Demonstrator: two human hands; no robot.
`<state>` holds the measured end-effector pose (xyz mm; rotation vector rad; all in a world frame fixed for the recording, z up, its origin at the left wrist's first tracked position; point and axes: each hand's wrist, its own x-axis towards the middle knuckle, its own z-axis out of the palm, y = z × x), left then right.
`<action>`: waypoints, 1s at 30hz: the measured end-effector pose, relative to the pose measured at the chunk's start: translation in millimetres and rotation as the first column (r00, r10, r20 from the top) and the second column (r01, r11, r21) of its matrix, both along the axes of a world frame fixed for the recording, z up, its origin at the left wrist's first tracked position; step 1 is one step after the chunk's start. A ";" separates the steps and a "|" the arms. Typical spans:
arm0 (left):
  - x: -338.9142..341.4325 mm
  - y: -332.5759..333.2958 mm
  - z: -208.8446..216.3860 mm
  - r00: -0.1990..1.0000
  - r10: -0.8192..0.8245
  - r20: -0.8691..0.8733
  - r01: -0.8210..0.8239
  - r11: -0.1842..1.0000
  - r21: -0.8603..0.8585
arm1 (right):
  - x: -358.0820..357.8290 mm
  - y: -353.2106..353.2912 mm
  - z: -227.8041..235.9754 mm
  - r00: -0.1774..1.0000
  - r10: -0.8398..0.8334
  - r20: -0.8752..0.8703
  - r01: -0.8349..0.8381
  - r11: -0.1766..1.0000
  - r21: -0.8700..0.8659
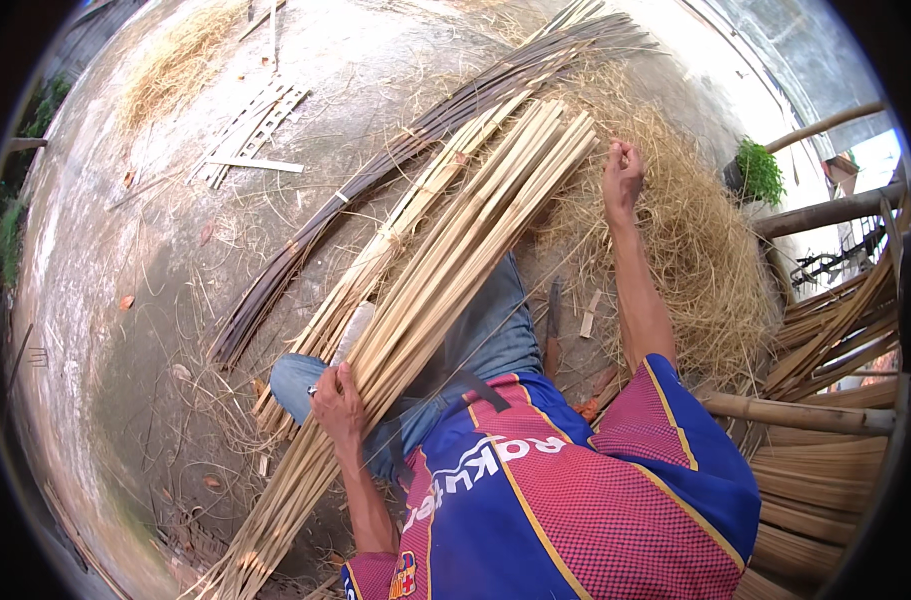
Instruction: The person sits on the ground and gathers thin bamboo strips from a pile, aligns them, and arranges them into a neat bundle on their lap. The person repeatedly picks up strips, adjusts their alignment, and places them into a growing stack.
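Observation:
A large bundle of pale split bamboo strips (475,250) lies slantwise across my lap, from lower left to upper right. My left hand (337,405) is closed at the bundle's left edge, over my knee, with the thumb pointing up along the strips. Just beyond it, a whitish flat piece (353,332) shows beside the bundle. My right hand (623,178) is raised past the bundle's far right end, fingertips pinched together. Whether something thin is between them is too small to make out. A fine strand crosses above my right leg, its ends unclear.
Left of the bundle lie looser bamboo strips (395,235) and a tied dark bundle (365,180). Shavings (675,230) are heaped at the right. A dark blade-like tool (553,325) lies by my leg. Bamboo poles (795,412) and stacked strips (815,480) stand at the right.

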<state>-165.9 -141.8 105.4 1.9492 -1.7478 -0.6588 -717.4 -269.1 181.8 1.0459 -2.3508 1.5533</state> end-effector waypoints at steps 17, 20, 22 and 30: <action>-2.7 -4.7 7.4 0.994 0.066 -0.086 -0.066 0.998 0.007 | 6.9 7.7 -37.3 0.928 0.248 0.280 -0.284 0.954 0.099; -0.3 -2.4 3.0 0.993 0.081 -0.086 -0.080 0.997 0.016 | -14.3 -8.5 -28.0 0.732 0.300 0.612 -0.339 0.939 -0.055; 0.7 -1.6 2.0 0.993 0.084 -0.083 -0.083 0.996 0.015 | -15.4 -16.8 3.8 0.717 0.203 0.667 -0.231 0.972 -0.048; 0.4 -2.9 -0.6 0.997 0.062 -0.042 -0.062 0.998 -0.004 | -50.1 -51.1 19.1 0.777 0.200 0.597 -0.215 0.976 -0.047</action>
